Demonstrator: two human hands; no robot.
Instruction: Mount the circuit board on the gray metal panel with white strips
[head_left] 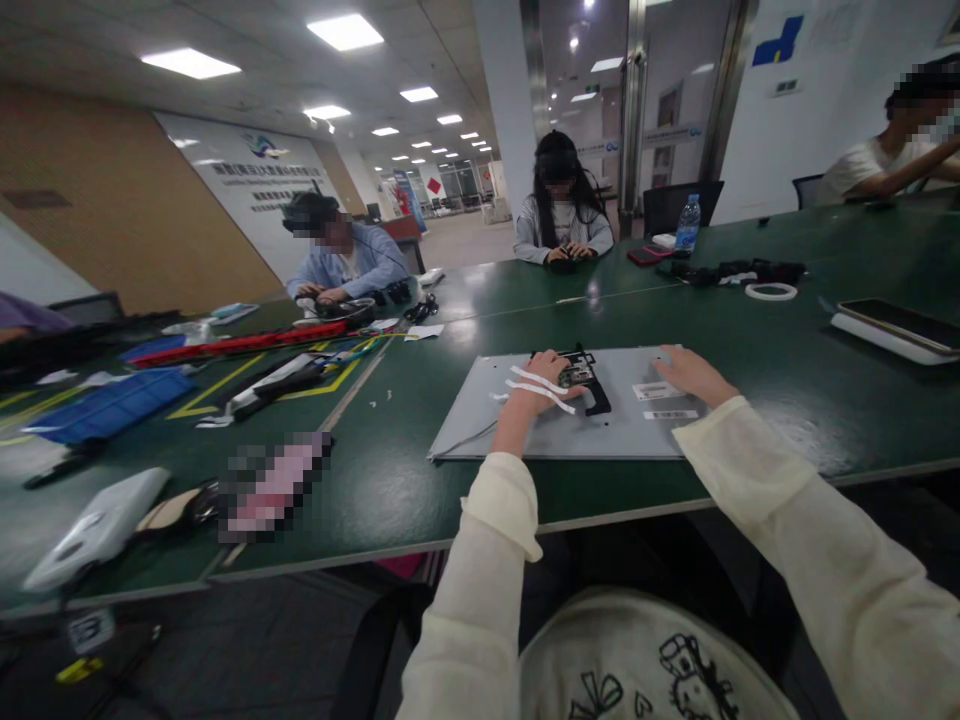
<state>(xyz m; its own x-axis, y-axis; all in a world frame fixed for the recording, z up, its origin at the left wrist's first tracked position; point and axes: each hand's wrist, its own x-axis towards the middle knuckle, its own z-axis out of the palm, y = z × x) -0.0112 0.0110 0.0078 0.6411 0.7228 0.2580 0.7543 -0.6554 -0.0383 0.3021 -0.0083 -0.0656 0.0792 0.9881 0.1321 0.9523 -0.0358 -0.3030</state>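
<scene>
While the gray panel [636,437] lies flat near the front edge of the table [390,440], the left hand [544,380] spreads over the black bracket [598,398], toward the panel's far edge; its grip cannot be determined. White strips [538,388] cross this hand. The right hand [696,374] rests at the panel's far right corner, grip likewise indeterminable.

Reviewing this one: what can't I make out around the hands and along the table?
All in the head view:
- Part of the black bracket: hidden under the left hand.
- Underside of the grey panel: faces the table.
- Print on the white labels: too small.
- Pink item: pixelated.
- Purple sleeve's wearer: cut off by the left edge.
</scene>
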